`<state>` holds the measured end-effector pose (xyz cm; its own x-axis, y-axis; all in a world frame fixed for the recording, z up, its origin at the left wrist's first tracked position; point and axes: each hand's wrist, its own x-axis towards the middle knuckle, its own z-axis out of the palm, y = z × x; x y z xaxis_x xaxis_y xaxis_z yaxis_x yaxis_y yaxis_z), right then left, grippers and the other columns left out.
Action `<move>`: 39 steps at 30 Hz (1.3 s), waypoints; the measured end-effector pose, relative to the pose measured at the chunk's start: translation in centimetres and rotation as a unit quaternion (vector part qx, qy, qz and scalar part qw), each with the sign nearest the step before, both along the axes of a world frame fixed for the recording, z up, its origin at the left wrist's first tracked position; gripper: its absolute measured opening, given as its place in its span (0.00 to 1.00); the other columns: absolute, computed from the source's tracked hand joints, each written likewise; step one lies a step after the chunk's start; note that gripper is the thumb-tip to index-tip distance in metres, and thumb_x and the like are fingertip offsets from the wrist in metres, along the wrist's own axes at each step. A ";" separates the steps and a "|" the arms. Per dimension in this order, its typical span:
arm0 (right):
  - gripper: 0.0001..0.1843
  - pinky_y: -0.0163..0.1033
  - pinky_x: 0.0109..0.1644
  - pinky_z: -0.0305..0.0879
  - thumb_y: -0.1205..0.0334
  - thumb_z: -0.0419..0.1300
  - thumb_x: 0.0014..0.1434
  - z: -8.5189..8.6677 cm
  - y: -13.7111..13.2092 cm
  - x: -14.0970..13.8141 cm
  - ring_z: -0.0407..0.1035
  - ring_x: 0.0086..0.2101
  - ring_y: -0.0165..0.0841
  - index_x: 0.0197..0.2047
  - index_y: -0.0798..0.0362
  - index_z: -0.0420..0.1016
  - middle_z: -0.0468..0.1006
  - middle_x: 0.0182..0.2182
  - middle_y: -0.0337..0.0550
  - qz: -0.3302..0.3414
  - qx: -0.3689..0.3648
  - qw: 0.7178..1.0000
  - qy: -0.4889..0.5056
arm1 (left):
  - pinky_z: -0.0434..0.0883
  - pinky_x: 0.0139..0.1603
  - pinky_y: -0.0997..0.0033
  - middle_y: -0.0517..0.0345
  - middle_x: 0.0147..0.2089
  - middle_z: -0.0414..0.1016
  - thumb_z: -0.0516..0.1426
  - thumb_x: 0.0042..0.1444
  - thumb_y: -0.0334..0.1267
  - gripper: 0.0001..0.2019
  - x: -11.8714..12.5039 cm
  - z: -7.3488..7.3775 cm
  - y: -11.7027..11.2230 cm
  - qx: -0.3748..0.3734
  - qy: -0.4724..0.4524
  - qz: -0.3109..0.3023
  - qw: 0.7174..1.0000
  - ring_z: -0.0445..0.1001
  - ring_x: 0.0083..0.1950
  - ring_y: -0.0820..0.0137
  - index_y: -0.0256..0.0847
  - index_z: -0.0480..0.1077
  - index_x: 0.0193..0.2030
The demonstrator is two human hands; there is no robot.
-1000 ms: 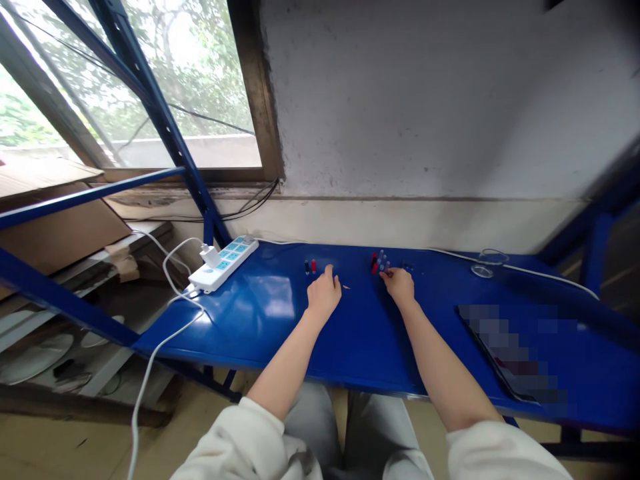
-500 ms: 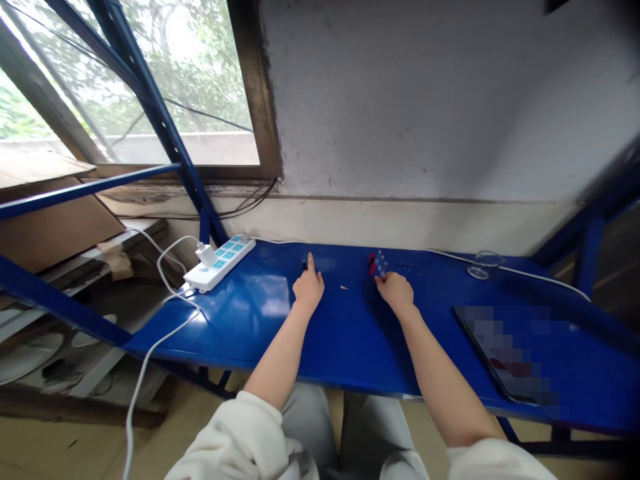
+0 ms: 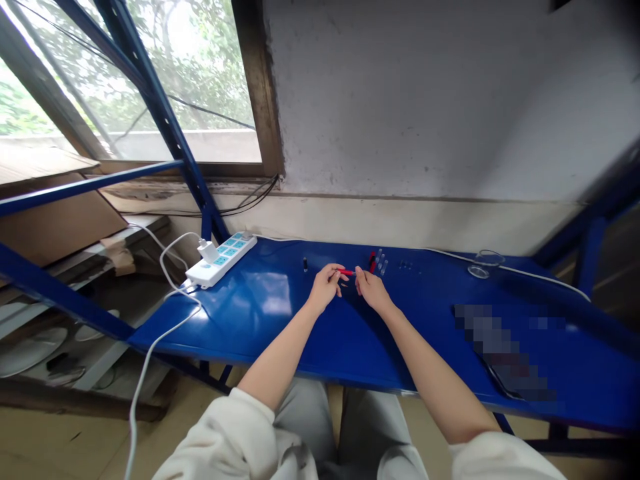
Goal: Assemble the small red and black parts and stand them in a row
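Observation:
A short, slim red tube point(image 3: 346, 272) spans the gap between my hands above the blue table. The fingers of my left hand point(image 3: 326, 288) pinch its left end. My right hand point(image 3: 371, 288) is closed at its right end, where a greyish tip shows by the fingertips. Just behind my right hand lie red and black pieces point(image 3: 372, 259) beside several clear tubes point(image 3: 381, 261). A small black cylinder point(image 3: 305, 265) stands to the left of my left hand. Tiny clear parts point(image 3: 406, 265) lie farther right, too small to name.
A white power strip point(image 3: 223, 259) with a plugged-in charger sits at the table's left end. A clear round object point(image 3: 479, 271) lies near the cable at the back right. A dark flat device point(image 3: 505, 387), partly blurred, rests on the blue table point(image 3: 425, 333) at right.
My left hand has moved right, from beside the black cylinder to the red tube. My right hand has come left from the clear tubes with the red tube, and the hands now meet at it.

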<state>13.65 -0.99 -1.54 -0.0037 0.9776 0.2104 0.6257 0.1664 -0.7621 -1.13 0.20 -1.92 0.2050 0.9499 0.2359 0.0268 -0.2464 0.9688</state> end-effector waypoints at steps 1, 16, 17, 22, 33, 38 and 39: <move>0.29 0.33 0.28 0.56 0.41 0.35 0.59 -0.1 0.0 -0.1 0.63 0.20 0.30 0.19 0.52 0.60 0.67 0.14 0.39 0.019 -0.002 0.999 0.032 | 0.62 0.16 0.80 0.56 0.33 0.72 0.48 0.56 0.39 0.10 0.2 0.1 -0.3 -0.007 -0.020 -0.016 1.000 0.62 0.14 0.83 0.36 0.62 0.42; 0.14 0.34 0.30 0.61 0.51 0.49 0.56 -0.7 0.4 -0.3 0.65 0.26 0.29 0.39 0.52 0.65 0.70 0.28 0.40 0.082 0.106 0.982 0.130 | 0.56 0.13 0.81 0.55 0.29 0.73 0.51 0.55 0.45 0.13 0.3 1.4 -1.0 -0.062 -0.079 0.059 0.993 0.63 0.13 0.81 0.35 0.63 0.37; 0.14 0.35 0.30 0.61 0.52 0.49 0.56 -0.8 0.4 -0.2 0.65 0.26 0.29 0.39 0.52 0.65 0.71 0.29 0.41 0.083 0.107 0.983 0.122 | 0.56 0.13 0.81 0.56 0.29 0.73 0.51 0.54 0.46 0.14 0.3 1.4 -0.9 -0.059 -0.078 0.068 0.993 0.63 0.13 0.81 0.35 0.63 0.36; 0.13 0.36 0.31 0.60 0.53 0.49 0.55 -0.8 0.5 0.2 0.65 0.25 0.29 0.38 0.52 0.66 0.72 0.31 0.42 0.075 0.124 0.988 0.058 | 0.56 0.14 0.81 0.60 0.25 0.71 0.51 0.54 0.50 0.16 -0.2 1.1 -0.4 -0.015 -0.096 0.153 0.983 0.60 0.12 0.83 0.35 0.64 0.34; 0.15 0.34 0.31 0.62 0.51 0.53 0.52 -0.3 0.3 -0.7 0.64 0.26 0.28 0.35 0.54 0.68 0.71 0.32 0.42 0.106 0.076 0.983 0.130 | 0.57 0.14 0.81 0.62 0.22 0.67 0.55 0.50 0.49 0.16 0.0 0.7 -0.6 -0.012 -0.062 0.067 0.996 0.60 0.14 0.83 0.34 0.66 0.32; 0.15 0.33 0.28 0.58 0.49 0.54 0.51 -0.5 0.2 -0.9 0.59 0.23 0.25 0.32 0.54 0.69 0.69 0.26 0.39 0.130 0.076 0.983 0.106 | 0.58 0.15 0.80 0.63 0.23 0.66 0.54 0.50 0.49 0.16 0.1 0.5 -0.7 0.013 -0.034 0.046 0.998 0.60 0.15 0.83 0.35 0.68 0.32; 0.15 0.32 0.26 0.56 0.49 0.55 0.51 -0.4 0.1 -0.9 0.58 0.22 0.25 0.31 0.54 0.69 0.68 0.24 0.37 0.133 0.071 0.983 0.104 | 0.58 0.16 0.80 0.62 0.24 0.67 0.54 0.50 0.48 0.16 0.2 0.4 -0.7 0.019 -0.028 0.040 0.999 0.60 0.15 0.83 0.35 0.68 0.33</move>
